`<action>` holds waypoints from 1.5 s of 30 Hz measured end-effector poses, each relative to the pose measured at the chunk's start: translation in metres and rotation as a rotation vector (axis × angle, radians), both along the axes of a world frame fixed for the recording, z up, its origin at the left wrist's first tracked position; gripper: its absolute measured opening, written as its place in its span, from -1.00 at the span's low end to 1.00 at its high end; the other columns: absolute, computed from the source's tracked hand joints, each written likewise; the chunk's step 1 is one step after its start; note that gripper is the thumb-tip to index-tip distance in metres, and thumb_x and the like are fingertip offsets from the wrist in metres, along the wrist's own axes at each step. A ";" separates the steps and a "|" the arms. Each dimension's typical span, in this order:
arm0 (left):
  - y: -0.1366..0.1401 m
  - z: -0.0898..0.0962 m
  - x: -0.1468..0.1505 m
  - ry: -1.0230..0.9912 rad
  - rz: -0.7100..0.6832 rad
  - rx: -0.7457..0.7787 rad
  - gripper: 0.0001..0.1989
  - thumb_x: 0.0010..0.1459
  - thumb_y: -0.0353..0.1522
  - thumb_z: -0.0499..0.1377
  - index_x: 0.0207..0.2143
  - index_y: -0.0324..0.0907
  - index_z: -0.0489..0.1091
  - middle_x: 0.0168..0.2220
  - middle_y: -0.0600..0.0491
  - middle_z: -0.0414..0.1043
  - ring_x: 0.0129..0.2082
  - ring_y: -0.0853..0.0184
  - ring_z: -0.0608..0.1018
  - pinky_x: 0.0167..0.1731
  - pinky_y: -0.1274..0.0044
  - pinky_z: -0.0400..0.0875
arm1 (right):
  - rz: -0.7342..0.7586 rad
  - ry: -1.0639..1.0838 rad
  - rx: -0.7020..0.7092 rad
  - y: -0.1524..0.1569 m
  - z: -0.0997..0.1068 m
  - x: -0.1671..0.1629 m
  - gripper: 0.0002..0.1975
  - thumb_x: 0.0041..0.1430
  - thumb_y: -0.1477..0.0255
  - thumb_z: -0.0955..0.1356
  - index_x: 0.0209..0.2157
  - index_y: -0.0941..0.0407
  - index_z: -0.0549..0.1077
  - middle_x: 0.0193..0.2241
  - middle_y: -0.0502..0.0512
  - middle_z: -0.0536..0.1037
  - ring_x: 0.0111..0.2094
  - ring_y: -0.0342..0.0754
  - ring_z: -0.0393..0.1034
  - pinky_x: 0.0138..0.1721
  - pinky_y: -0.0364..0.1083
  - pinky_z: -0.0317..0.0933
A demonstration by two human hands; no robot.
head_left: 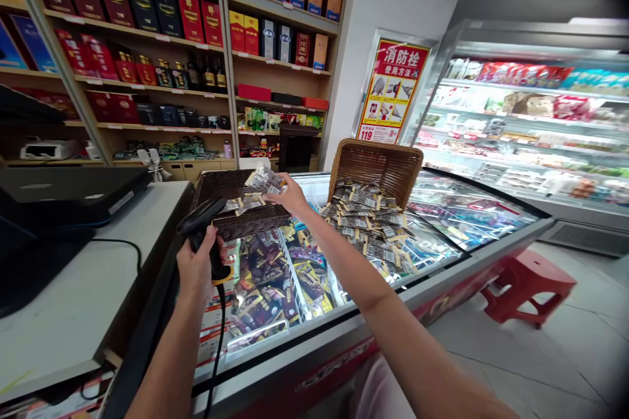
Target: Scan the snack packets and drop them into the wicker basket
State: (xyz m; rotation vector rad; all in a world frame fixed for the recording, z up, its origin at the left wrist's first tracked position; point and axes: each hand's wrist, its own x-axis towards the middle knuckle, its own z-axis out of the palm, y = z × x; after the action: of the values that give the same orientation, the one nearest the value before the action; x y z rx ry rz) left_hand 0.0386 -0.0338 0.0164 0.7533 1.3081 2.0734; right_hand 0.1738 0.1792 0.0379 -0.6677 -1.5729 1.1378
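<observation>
My left hand (pixel 196 267) is wrapped round the handle of a black barcode scanner (pixel 202 217), its cord hanging down over the freezer edge. My right hand (pixel 289 195) reaches over a dark woven basket (pixel 255 222) and grips a small clear-and-silver snack packet (pixel 265 179). More such packets lie inside that basket, below my fingers. To the right, a brown wicker basket (pixel 410 160) is tipped on its side, and a heap of similar packets (pixel 366 216) spills from it onto the freezer's glass top.
Ice creams in wrappers (pixel 265 268) show through the chest freezer glass. A white counter (pixel 54 321) with black equipment stands at left. A red plastic stool (pixel 528 285) is on the floor at right. Shelves of boxed bottles (pixel 196 19) and a refrigerated display (pixel 521 124) stand behind.
</observation>
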 end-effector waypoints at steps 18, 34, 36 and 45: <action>-0.001 -0.011 0.009 0.546 -0.651 -0.307 -0.54 0.01 0.02 0.42 -0.49 -0.15 0.40 -0.57 0.09 0.39 -0.68 0.44 0.31 -0.66 0.57 0.18 | -0.276 0.159 -0.233 -0.029 -0.051 0.132 -0.61 0.16 0.12 0.45 -0.06 0.06 0.51 -0.39 -0.06 0.46 -0.48 -0.18 0.24 -0.50 -0.21 0.13; 0.003 -0.014 0.020 0.678 -0.724 -0.332 -0.58 0.07 -0.03 0.38 -0.47 -0.13 0.32 -0.65 0.18 0.30 -0.68 0.43 0.30 -0.62 0.57 0.26 | -0.271 0.087 -0.187 -0.031 -0.061 0.131 -0.53 0.15 -0.06 0.41 -0.25 0.08 0.59 -0.55 -0.09 0.22 -0.55 -0.16 0.03 -0.52 -0.13 0.03; 0.002 -0.012 0.020 0.666 -0.718 -0.331 -0.58 0.07 -0.03 0.38 -0.46 -0.12 0.32 -0.66 0.18 0.29 -0.68 0.43 0.30 -0.63 0.57 0.25 | -0.272 0.078 -0.198 -0.031 -0.060 0.131 -0.53 0.15 -0.07 0.42 -0.27 0.07 0.58 -0.54 -0.08 0.23 -0.55 -0.16 0.04 -0.51 -0.12 0.02; 0.000 -0.005 0.025 0.686 -0.738 -0.311 -0.57 0.12 -0.03 0.35 -0.50 -0.14 0.33 -0.70 0.15 0.29 -0.68 0.44 0.29 -0.63 0.59 0.21 | -0.261 0.066 -0.206 -0.027 -0.063 0.131 -0.57 0.18 -0.04 0.42 -0.26 0.06 0.58 -0.55 -0.09 0.20 -0.57 -0.16 0.01 -0.53 -0.12 0.01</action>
State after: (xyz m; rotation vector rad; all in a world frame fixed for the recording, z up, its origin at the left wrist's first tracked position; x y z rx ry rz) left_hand 0.0632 -0.0340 0.0115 1.5864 1.3441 1.0242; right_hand 0.3046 0.1517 -0.0247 -0.9337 -1.2797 1.1205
